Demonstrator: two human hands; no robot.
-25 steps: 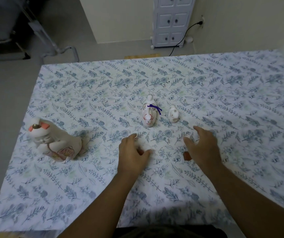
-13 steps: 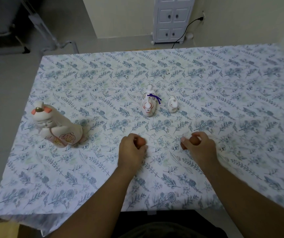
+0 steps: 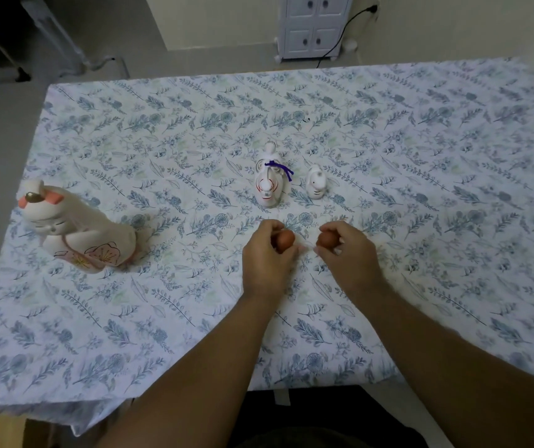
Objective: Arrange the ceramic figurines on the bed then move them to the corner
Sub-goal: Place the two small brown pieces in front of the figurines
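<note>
A large white cat figurine [image 3: 78, 231] with pink ears and a flower pattern sits at the bed's left edge. In the middle stand a white figurine with a purple cord [image 3: 269, 179] and, just right of it, a tiny white figurine [image 3: 315, 182]. My left hand [image 3: 269, 260] grips a small brown figurine [image 3: 285, 239]. My right hand [image 3: 348, 253] grips another small brown figurine [image 3: 326, 239]. Both brown pieces are held close together, a little nearer to me than the two white ones.
The bed [image 3: 420, 156] wears a white sheet with blue leaf print. A white drawer cabinet [image 3: 312, 27] with a black cable [image 3: 346, 27] stands on the floor beyond the far edge. A metal frame [image 3: 65, 43] stands at the far left.
Both hands closed on the small brown figurines that lay under them, lifted them and brought them toward each other and toward the white figurines.
</note>
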